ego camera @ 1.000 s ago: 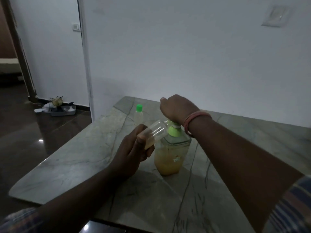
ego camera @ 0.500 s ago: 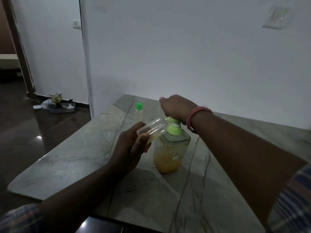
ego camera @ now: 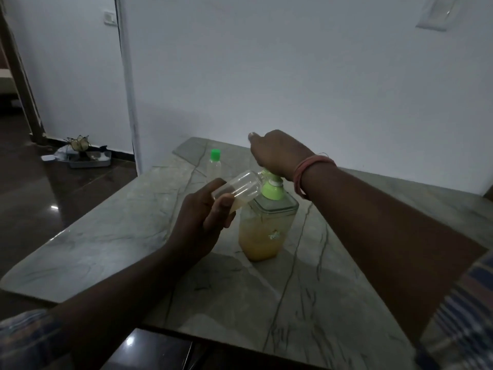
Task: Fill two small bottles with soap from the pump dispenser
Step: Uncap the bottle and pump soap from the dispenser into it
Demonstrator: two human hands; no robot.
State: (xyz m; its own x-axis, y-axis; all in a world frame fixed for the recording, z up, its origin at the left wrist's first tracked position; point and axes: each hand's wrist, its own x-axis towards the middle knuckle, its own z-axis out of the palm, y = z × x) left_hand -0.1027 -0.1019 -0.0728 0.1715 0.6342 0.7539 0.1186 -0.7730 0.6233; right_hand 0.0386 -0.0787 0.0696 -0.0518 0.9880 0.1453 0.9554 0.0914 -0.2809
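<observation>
The marble table carries the whole job, and judging by what lies on it the task looks somewhere around its middle. The pump dispenser, a clear square jar roughly half full of amber soap, stands under the right hand and just right of the left hand. Beyond the left hand, near the far edge, a capped small bottle with a green lid stands upright; whether it holds soap is too dim to tell, so it may be either finished or waiting. The open small bottle is the one in work: tilted nearly on its side, mouth up against the green pump nozzle, with a little amber soap pooled at its lower end, so most of its filling is left, then capping. The right hand rests on top of the pump head, fingers curled down over it, wrist raised. The left hand holds the open bottle by its base, fingers and thumb wrapped round it.
</observation>
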